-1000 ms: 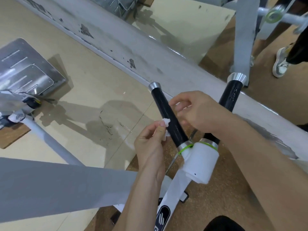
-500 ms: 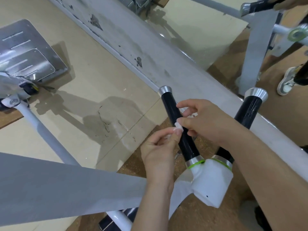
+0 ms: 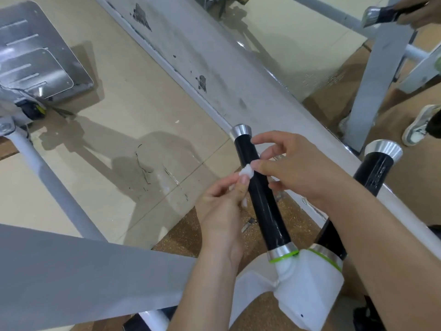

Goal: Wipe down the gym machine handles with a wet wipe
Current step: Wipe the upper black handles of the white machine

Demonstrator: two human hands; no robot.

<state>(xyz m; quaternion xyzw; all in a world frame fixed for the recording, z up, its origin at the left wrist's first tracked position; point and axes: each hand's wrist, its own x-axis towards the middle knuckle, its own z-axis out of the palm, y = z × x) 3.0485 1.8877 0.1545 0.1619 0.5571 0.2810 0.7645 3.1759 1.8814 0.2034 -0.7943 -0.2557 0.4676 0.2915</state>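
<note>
Two black handles with silver end caps rise from a white bracket (image 3: 312,290) with green rings. The left handle (image 3: 262,201) stands between my hands; the right handle (image 3: 372,173) runs behind my right forearm. A small white wet wipe (image 3: 246,172) sits against the left side of the left handle. My left hand (image 3: 222,206) pinches it from below with thumb and fingers. My right hand (image 3: 288,166) reaches across the handle and its fingertips touch the wipe from the right.
A long grey-white machine beam (image 3: 214,68) runs diagonally behind the handles. A grey flat bar (image 3: 83,275) crosses low on the left, with a white tube (image 3: 47,187) and a metal foot plate (image 3: 40,56) beyond. Another person's shoe (image 3: 420,125) stands at right.
The view has shifted, so the handles sit lower and to the right. Both hands slid up the left handle with the wipe, from near the bottom ring toward the middle.
</note>
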